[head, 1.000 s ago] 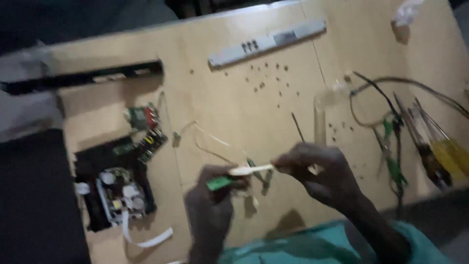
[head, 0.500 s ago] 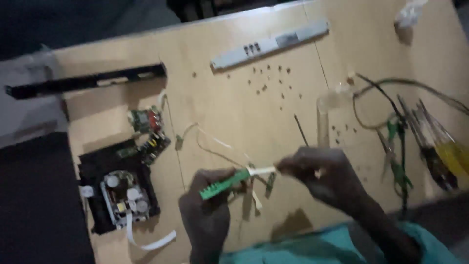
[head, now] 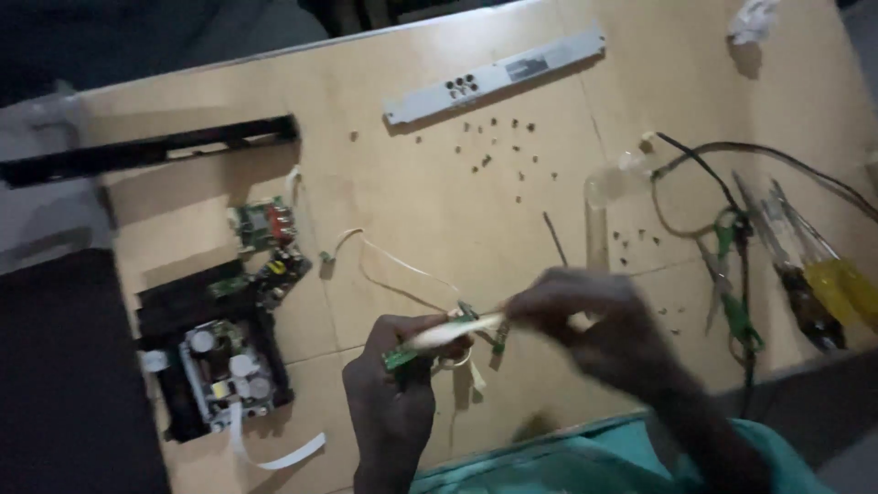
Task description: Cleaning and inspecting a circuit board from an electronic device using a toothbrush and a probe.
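At the near edge of the wooden table (head: 439,165), seen from our head camera, our left hand (head: 393,402) is closed around one end of a small green circuit board (head: 402,355). Our right hand (head: 594,325), somewhat blurred, pinches the far end of a pale flat ribbon cable (head: 457,327) that runs from the board. Board and cable are held up between the two hands, just above the table.

We judge the board light, stiff and easily damaged, best gripped by its bare edges. The cable looks thin, soft and easy to crease or tear, so holding it close to its connector seems safest.

To the left sits a black opened drive unit (head: 215,366) with a white ribbon (head: 265,453) curling out, and smaller circuit boards (head: 265,242) lie just beyond it. Loose screws (head: 498,151) are scattered near a grey metal strip (head: 494,75). Screwdrivers (head: 823,274) and green-handled pliers (head: 736,302) lie to the right.

Compared with half a second ago, the hands and board sit in much the same spot; the cable looks drawn slightly straighter between them.
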